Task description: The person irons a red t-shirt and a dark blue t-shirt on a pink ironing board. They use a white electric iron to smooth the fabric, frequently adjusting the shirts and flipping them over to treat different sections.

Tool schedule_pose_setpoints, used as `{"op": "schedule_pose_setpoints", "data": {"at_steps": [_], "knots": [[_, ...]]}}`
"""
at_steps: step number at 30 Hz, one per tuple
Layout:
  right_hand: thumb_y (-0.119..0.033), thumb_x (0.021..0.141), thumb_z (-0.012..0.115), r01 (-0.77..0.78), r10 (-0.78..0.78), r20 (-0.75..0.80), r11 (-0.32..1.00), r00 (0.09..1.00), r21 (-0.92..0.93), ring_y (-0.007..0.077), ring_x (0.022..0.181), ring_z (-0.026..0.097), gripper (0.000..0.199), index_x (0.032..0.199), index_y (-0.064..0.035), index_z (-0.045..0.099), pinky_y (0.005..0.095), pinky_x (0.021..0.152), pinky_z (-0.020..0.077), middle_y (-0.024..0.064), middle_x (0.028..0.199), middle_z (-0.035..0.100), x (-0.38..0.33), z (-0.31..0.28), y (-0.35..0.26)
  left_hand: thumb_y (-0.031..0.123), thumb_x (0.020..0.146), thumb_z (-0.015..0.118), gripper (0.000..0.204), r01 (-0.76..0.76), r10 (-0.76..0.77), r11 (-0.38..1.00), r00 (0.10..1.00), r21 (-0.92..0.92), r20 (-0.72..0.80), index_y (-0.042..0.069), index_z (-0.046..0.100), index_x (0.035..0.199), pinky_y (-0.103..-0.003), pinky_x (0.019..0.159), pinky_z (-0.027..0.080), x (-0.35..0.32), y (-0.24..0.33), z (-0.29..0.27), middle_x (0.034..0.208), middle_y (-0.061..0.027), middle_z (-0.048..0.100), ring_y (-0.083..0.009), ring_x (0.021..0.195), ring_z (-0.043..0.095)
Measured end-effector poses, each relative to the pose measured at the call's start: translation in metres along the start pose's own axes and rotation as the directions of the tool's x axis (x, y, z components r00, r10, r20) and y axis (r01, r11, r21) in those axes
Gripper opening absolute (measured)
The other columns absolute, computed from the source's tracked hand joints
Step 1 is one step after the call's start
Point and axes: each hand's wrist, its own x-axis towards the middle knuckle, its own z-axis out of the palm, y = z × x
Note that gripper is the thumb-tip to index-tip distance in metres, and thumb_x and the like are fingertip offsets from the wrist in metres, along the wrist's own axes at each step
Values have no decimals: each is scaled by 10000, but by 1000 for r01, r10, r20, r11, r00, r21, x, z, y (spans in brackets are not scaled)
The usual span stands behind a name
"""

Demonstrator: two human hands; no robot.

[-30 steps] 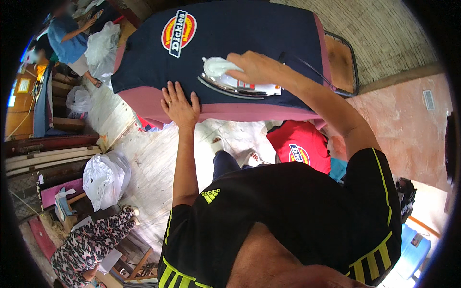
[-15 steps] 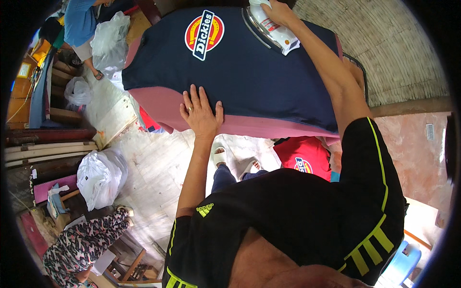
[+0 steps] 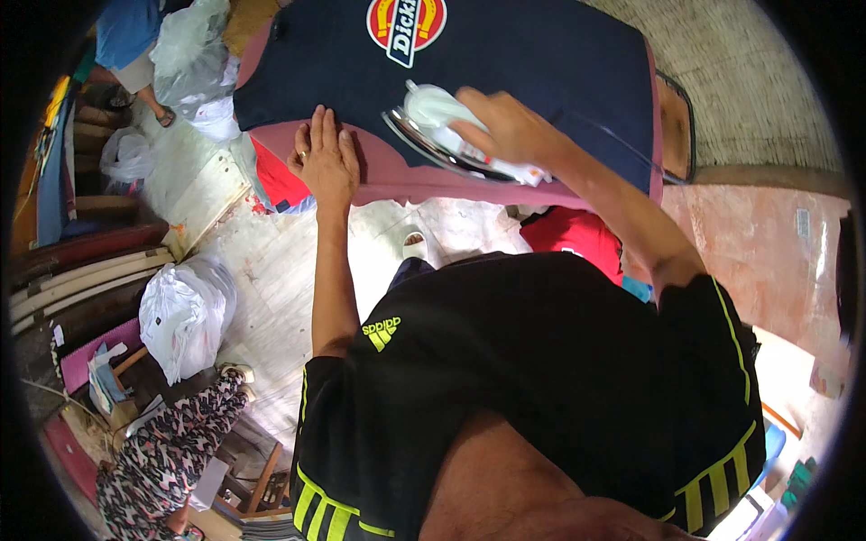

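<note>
The right hand (image 3: 507, 128) is closed around the handle of a white clothes iron (image 3: 451, 135) just above the centre of the frame, its metal soleplate lying flat on the lower edge of a navy T-shirt (image 3: 541, 63). The left hand (image 3: 325, 162) rests left of it, palm down and fingers spread, holding nothing, at the shirt's hem where it meets the pink ironing pad (image 3: 397, 185); the two hands sit near each other but apart. The shirt spreads toward the top of the frame with bare cloth above and right of the iron, and its round emblem (image 3: 406, 22) is cut off by the upper edge. The pad's near edge runs just below both hands; its right edge borders a dark wire frame (image 3: 677, 126). Below the pad, red garments (image 3: 577, 234) lie on the pale floor (image 3: 271, 261), partly hidden by the person's black shirt. At left sit white plastic bags (image 3: 185, 311), stacked boards (image 3: 81, 279) and, in the upper left corner, another person, mostly cropped.
</note>
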Motion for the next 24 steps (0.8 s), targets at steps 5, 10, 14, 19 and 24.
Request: {"op": "schedule_pose_setpoints", "data": {"at_steps": [5,10,14,19,24], "knots": [[-399,993,538,-82,85,46,995,995,-60,432,766,660,397,1017,-3,554,496,688,512,261,799,658,58,0,-16,333,987,444,455,-5,5,1000,1000,10,-29,126,548,1379,-519,1041,253,-1,-7,4,1490,-21,485,-289,1351,411],[-376,988,562,-189,189,61,982,980,-7,456,795,653,369,1004,-7,544,500,690,513,285,835,656,1,0,-23,346,985,459,475,15,-15,1000,1000,-19,8,86,543,1373,-544,1073,228,-5,7,-2,1502,-86,457,-360,1388,357],[-321,979,593,-229,234,-64,971,970,71,471,768,653,330,985,1,520,498,664,517,300,824,648,-60,10,-26,310,986,473,490,-113,107,948,994,-296,-37,18,505,1378,-559,1102,242,8,49,-9,1494,-181,428,-424,1399,336],[-326,970,590,-464,529,-491,847,692,258,478,791,640,344,997,11,525,474,691,506,299,850,638,-63,14,17,341,979,483,547,-268,315,896,946,-353,82,11,451,1415,-568,1113,267,13,104,16,1515,-215,383,-460,1391,335],[-399,962,533,-446,304,-695,895,652,-27,507,899,639,482,1013,78,578,563,773,511,362,929,637,5,-39,127,443,966,494,605,-390,408,912,890,-126,201,56,454,1430,-580,1118,261,-6,110,32,1543,-193,350,-438,1416,308]]}}
